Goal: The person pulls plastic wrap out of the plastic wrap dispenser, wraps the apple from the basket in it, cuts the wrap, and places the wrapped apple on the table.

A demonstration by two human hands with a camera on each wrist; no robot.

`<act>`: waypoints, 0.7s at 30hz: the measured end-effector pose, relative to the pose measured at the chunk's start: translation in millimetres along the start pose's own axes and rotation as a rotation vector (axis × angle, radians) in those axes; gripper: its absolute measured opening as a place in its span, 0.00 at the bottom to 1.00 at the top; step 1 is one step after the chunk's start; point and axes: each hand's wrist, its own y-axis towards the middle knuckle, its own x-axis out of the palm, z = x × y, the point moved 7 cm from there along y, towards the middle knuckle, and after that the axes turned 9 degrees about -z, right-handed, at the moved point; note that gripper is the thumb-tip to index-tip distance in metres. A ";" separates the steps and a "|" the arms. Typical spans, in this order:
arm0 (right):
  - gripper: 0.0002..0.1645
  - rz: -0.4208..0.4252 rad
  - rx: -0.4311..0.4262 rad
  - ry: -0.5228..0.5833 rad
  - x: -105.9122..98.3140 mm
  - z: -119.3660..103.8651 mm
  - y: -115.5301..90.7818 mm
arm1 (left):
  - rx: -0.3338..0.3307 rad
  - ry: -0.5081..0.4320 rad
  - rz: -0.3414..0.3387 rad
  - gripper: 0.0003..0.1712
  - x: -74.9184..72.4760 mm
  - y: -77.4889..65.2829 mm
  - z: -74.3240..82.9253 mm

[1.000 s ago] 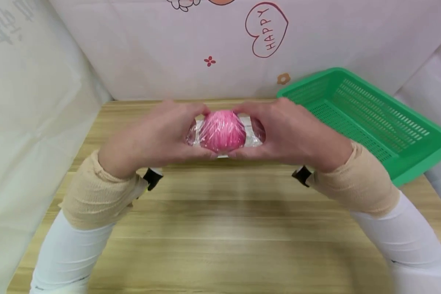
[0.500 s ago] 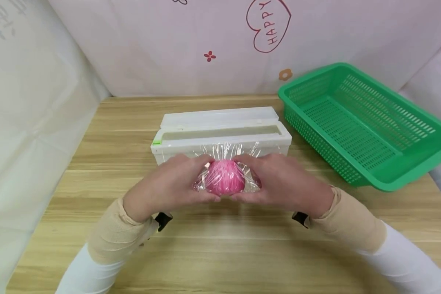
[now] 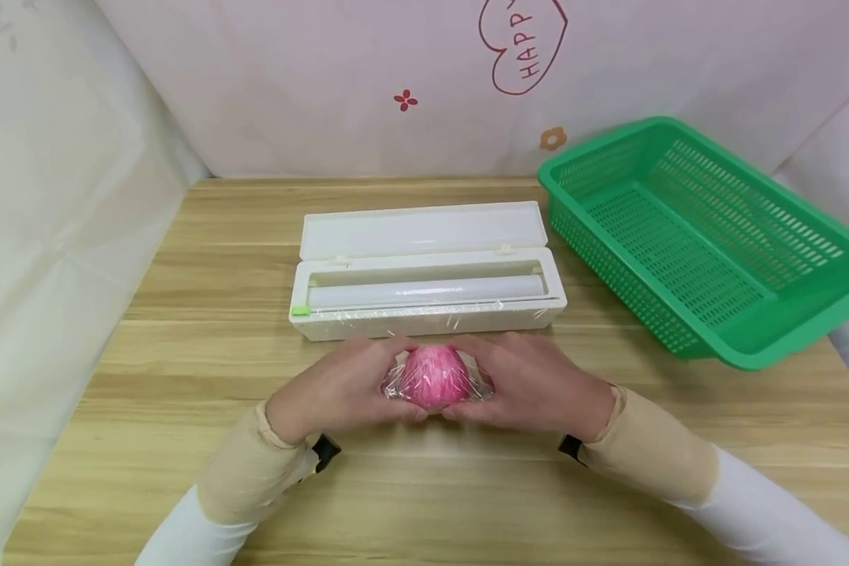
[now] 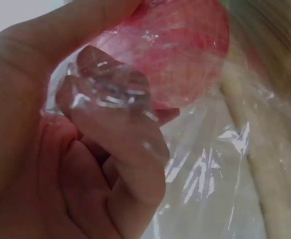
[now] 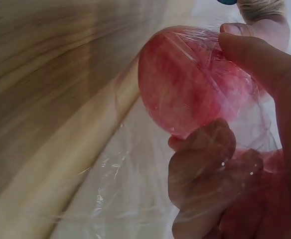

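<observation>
A pink-red, streaked apple [image 3: 435, 377] sits between both hands in front of the dispenser box, covered by clear cling film [image 4: 200, 164]. My left hand [image 3: 350, 385] grips it from the left, thumb on the near side and fingers curled under the film. From the other side my right hand [image 3: 527, 385] holds it the same way, its curled fingers seen through film in the right wrist view. The film stretches from the apple back to the white cling film box [image 3: 424, 321], whose lid [image 3: 424, 228] stands open. Inside lies a white roll [image 3: 424, 292].
A green slotted basket [image 3: 679, 244] stands at the right, its left side close to the box. Wooden tabletop [image 3: 424, 503] spreads in front of and around the hands. Behind it hangs a pale printed cloth [image 3: 311, 94], with another white cloth at the left.
Both hands have come down and back from over the box toward the body, holding the apple, with film trailing behind it. The box, mostly covered earlier, now shows fully.
</observation>
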 end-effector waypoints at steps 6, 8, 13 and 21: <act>0.42 0.031 -0.021 0.061 5.2 12.9 12.3 | 0.006 -0.137 -0.052 0.40 -1.9 14.2 -18.7; 0.46 0.049 -0.021 0.056 5.5 17.1 15.3 | -0.015 -0.185 -0.070 0.42 -2.0 19.4 -25.6; 0.48 0.065 -0.015 0.036 3.7 30.1 28.2 | -0.067 -0.215 -0.073 0.44 -8.5 31.1 -40.1; 0.45 0.070 -0.015 0.115 -13.8 72.6 80.8 | -0.215 -0.198 -0.061 0.48 -49.5 68.5 -77.5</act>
